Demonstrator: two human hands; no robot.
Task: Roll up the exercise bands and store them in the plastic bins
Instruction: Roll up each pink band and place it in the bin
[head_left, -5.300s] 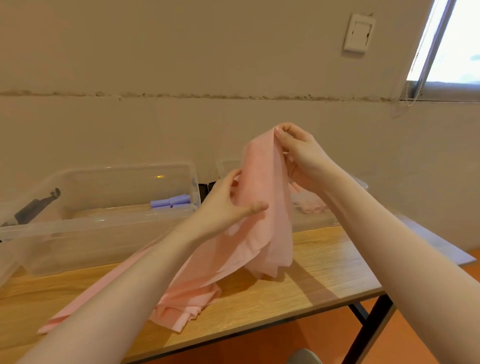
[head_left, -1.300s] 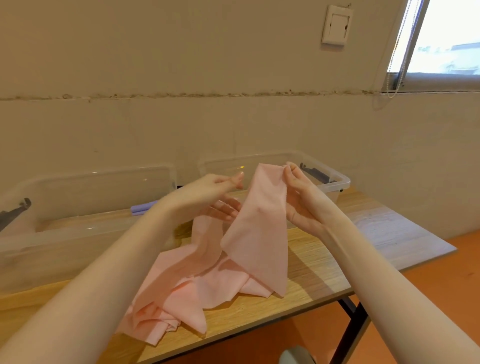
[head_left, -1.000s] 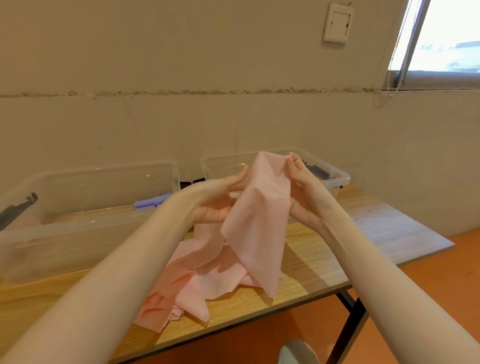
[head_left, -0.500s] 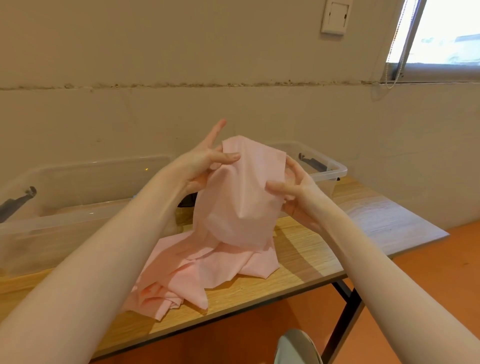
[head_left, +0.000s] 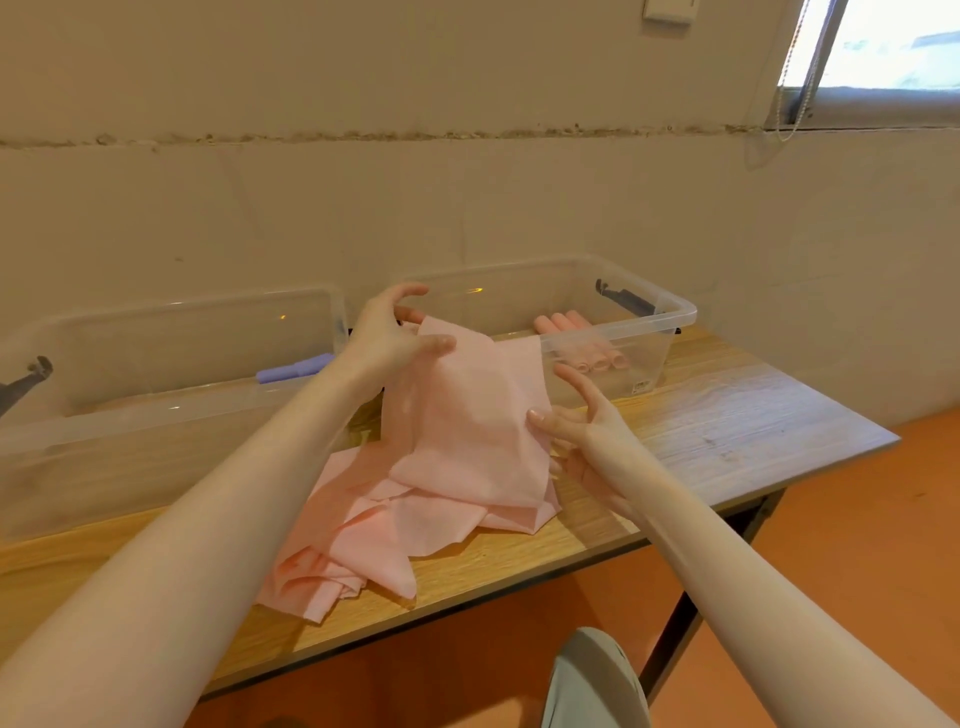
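Observation:
A long pink exercise band (head_left: 467, 415) lies crumpled on the wooden table (head_left: 727, 415), its upper end lifted. My left hand (head_left: 389, 332) pinches that top end between thumb and fingers, above the gap between the two bins. My right hand (head_left: 582, 431) is at the band's right edge with fingers spread; only the thumb tip touches the fabric. The right clear plastic bin (head_left: 670, 306) holds several rolled pink bands (head_left: 571, 332). The left clear plastic bin (head_left: 171, 322) holds a rolled purple band (head_left: 293, 369).
Both bins stand along the wall at the back of the table. The table's front edge runs close below the heap of band, with orange floor beyond. My knee (head_left: 592, 675) shows under the table. Black latches sit on the bins' outer ends.
The raised end of the band has come down and toward the right bin. My right hand has loosened from a pinch to spread fingers. The camera now looks further down.

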